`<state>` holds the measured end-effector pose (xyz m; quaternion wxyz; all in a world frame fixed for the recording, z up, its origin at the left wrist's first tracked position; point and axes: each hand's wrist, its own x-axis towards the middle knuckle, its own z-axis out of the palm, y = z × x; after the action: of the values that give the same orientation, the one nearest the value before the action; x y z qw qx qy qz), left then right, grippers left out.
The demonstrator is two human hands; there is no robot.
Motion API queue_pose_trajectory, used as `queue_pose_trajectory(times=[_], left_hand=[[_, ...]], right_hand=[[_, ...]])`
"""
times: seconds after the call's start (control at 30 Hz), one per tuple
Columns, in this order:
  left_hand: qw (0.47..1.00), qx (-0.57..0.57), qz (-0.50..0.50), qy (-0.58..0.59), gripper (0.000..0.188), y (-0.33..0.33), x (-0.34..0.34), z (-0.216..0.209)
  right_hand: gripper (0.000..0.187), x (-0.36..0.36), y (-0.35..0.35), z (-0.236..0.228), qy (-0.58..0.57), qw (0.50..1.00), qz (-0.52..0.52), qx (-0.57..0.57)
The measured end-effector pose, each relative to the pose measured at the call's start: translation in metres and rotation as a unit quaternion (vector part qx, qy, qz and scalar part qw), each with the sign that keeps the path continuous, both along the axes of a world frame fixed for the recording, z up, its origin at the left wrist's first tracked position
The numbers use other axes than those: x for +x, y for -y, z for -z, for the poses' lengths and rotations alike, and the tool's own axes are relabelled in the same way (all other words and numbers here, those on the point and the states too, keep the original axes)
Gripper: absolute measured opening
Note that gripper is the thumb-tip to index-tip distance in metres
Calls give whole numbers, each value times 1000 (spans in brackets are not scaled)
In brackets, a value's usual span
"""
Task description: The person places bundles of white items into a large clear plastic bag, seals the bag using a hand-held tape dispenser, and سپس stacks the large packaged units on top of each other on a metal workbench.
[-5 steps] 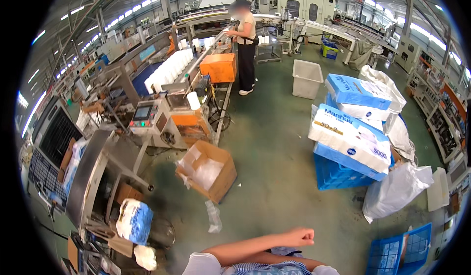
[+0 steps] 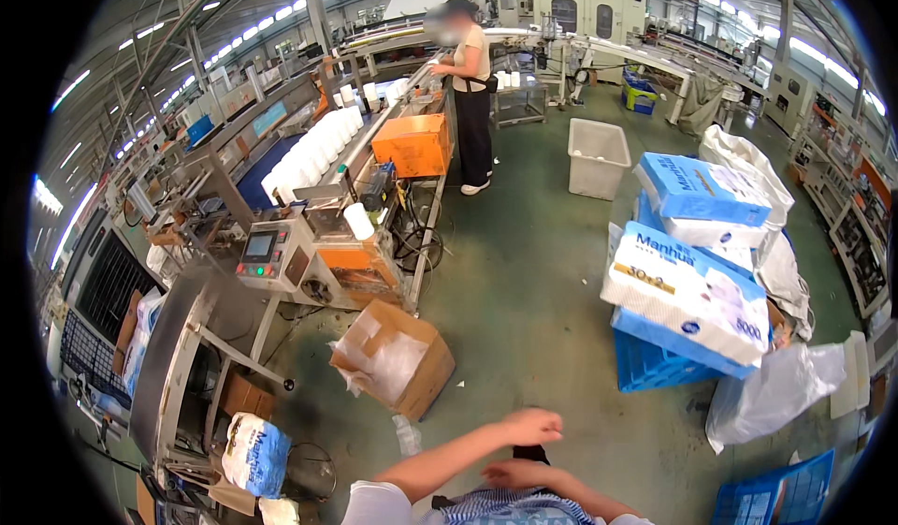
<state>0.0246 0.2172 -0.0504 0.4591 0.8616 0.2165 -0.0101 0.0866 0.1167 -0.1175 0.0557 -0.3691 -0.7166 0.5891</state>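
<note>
Head view, from picture centre: left hand (image 2: 533, 426) at five o'clock, fingers curled, apart from right hand (image 2: 514, 473), lower toward six, beside striped garment (image 2: 538, 507); cannot tell anything held in either. Cardboard box (image 2: 426, 377) near left hand, at seven, open-topped, probably for easy reach to clear plastic (image 2: 404, 355) inside. Wrapped packs (image 2: 687, 291) at three, stacked atop blue crate (image 2: 647, 361), presumably against floor (image 2: 524, 319) dirt.

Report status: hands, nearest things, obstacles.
Left hand curled, nothing visible in it. Right hand closer to body, grip unclear. Plastic scrap down beside left forearm; open carton just beyond scrap.
</note>
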Motion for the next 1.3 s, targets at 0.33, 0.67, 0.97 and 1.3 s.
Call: queue_pose_trajectory(times=[0.33, 0.67, 0.97, 1.3], left_hand=[[848, -82, -275, -444, 30, -221, -165, 205], [852, -176, -304, -388, 27, -570, -13, 253], [927, -97, -361, 39, 11, -1126, 259, 171], [930, -184, -292, -126, 30, -1356, 289, 268]], right_hand=[[41, 240, -344, -36, 57, 998, 24, -12], [46, 352, -763, -69, 156, 982, 77, 69], [65, 534, -1069, -82, 72, 958, 268, -76], [71, 636, -1639, -396, -8, 830, 423, 364]])
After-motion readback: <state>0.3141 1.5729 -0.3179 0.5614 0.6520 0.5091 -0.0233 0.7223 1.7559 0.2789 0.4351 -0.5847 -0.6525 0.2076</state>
